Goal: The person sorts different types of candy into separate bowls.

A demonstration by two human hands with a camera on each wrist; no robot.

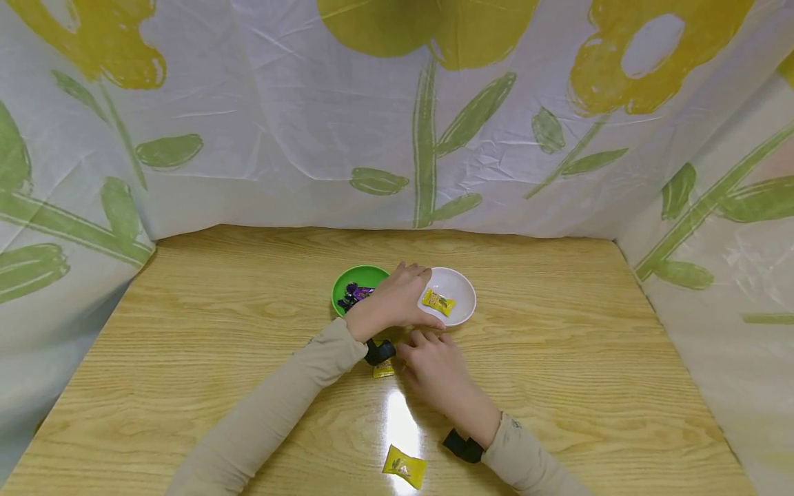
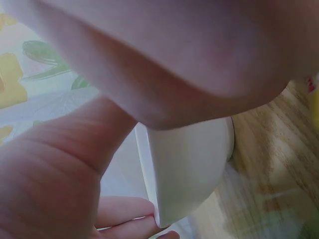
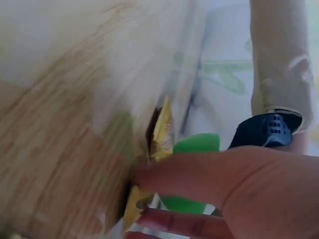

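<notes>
My left hand (image 1: 400, 296) reaches over to the white bowl (image 1: 464, 303) and holds its left side by the rim, the thumb at the near edge. In the left wrist view, fingertips (image 2: 127, 211) touch the rim of the white bowl (image 2: 192, 169). A yellow-wrapped candy (image 1: 438, 302) lies inside that bowl. Just in front of the bowl, my right hand (image 1: 434, 365) is low at the tabletop. The right wrist view has its thumb and fingers pinching a yellow-wrapped candy (image 3: 133, 206), with another yellow-wrapped candy (image 3: 163, 132) just beyond.
A green bowl (image 1: 340, 282) with several purple-wrapped candies (image 1: 356, 294) stands left of the white one, partly behind my left hand. One yellow candy (image 1: 384, 369) lies below my left wrist, another (image 1: 404, 467) near the front. Flowered cloth (image 1: 279, 138) hangs around the wooden table (image 1: 558, 344).
</notes>
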